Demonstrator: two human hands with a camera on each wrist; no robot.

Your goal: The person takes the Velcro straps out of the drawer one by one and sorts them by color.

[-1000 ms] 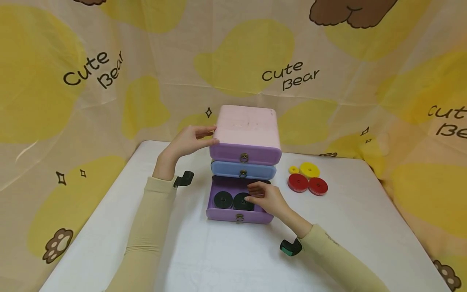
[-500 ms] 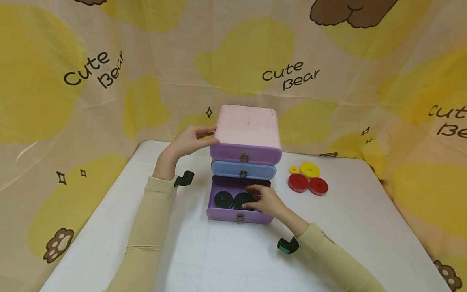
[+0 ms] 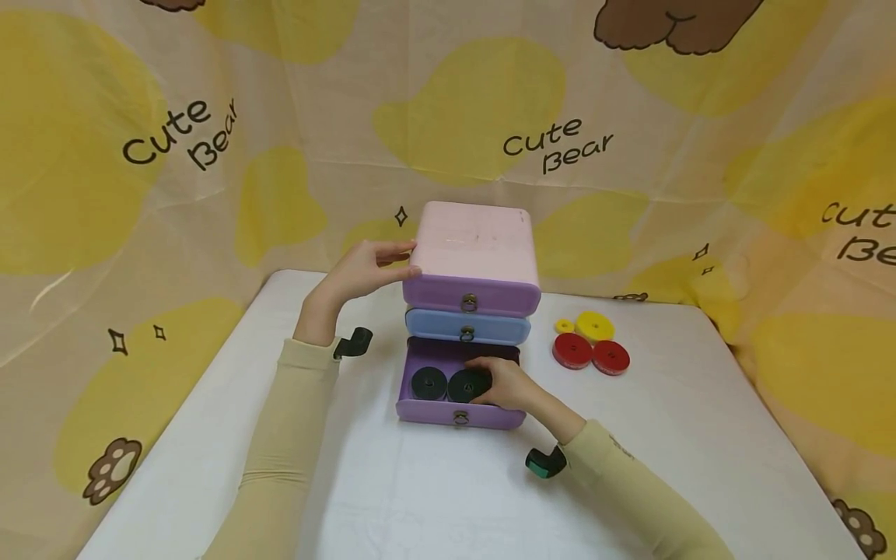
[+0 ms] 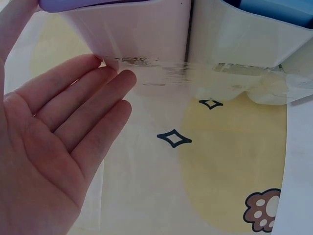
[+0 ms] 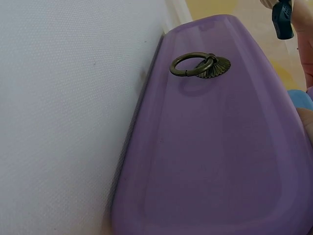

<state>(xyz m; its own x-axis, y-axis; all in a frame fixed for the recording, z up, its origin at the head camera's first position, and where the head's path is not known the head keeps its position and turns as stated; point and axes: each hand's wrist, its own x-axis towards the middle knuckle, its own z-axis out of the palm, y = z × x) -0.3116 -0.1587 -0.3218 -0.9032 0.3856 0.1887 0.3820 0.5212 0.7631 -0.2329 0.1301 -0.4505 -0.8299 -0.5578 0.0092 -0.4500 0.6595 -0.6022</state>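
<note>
A small stacked drawer cabinet [image 3: 476, 241] with a pink top stands mid-table. My left hand [image 3: 360, 272] touches its left side with fingers extended, and in the left wrist view those fingertips [image 4: 128, 78] rest at its edge. The bottom purple drawer [image 3: 420, 411] is pulled out. Inside lie two round black rolls with centre holes. My right hand [image 3: 509, 383] reaches in and holds the right black roll [image 3: 462, 386], thumb at its near edge and fingers at its far edge. Beside it sits the left black roll [image 3: 428, 383]. The right wrist view shows mainly the purple drawer front [image 5: 210, 147] and its ring pull [image 5: 193, 66].
Right of the cabinet lie two red rolls [image 3: 572, 351], a larger yellow roll [image 3: 594, 327] and a small yellow roll [image 3: 564, 326]. Above the pulled-out drawer, the blue drawer [image 3: 434, 326] and the top purple drawer [image 3: 434, 292] are pushed in. A patterned cloth [image 3: 448, 117] hangs behind.
My right hand has moved left and deeper into the bottom drawer, its fingers coming round the right black roll. My left hand stays in place.
</note>
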